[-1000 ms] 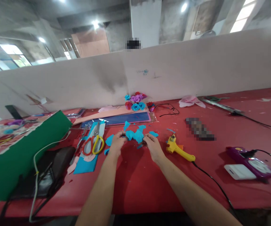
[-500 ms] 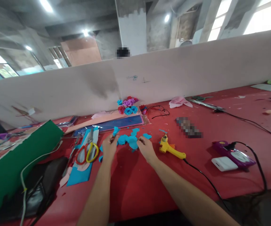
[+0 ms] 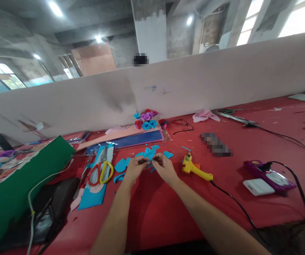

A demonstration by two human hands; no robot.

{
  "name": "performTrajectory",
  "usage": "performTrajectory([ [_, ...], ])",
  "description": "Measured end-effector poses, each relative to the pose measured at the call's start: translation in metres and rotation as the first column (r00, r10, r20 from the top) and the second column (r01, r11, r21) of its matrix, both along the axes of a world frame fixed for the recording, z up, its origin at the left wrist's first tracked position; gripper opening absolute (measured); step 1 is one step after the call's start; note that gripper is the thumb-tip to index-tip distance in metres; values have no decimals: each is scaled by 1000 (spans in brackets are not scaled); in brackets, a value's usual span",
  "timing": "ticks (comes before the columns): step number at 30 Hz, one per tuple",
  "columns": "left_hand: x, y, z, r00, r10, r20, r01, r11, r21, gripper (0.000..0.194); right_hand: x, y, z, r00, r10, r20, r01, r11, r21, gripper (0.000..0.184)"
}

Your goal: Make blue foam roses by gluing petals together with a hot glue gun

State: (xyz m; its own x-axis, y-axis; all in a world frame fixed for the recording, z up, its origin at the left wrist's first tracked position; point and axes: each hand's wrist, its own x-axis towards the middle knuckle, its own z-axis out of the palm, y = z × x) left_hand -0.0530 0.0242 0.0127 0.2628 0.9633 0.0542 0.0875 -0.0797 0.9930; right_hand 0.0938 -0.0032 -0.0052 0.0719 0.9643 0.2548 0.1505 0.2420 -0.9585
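Your left hand [image 3: 135, 170] and right hand [image 3: 166, 170] pinch the blue piece [image 3: 149, 153] between them — bulk on the far side (long axis unclear).

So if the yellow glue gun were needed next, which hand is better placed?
Probably the right hand: the glue gun lies on its side. The left hand is nearer the scissors. Both seem to pinch blue paper.

pale partition [image 3: 208, 79] | red tabletop [image 3: 147, 216] | concrete column [image 3: 151, 37] | lit lamp [image 3: 55, 9] | bright window [image 3: 302, 17]
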Motion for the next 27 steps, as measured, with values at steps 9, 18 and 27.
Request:
performTrajectory([
  [9,6,-2,-1,972,175,154,-173,984,-31,25,-1,9,-3,898,90,-430,-154,981,-117,19],
  [18,14,-2,18,948,264,176,-235,958,-166,31,1,10,-1,868,-30,-496,10,999,-44,21],
  [27,37,-5,-2,929,309,205,-268,942,-204,40,10,14,-6,877,-84,-473,65,996,-55,19],
])
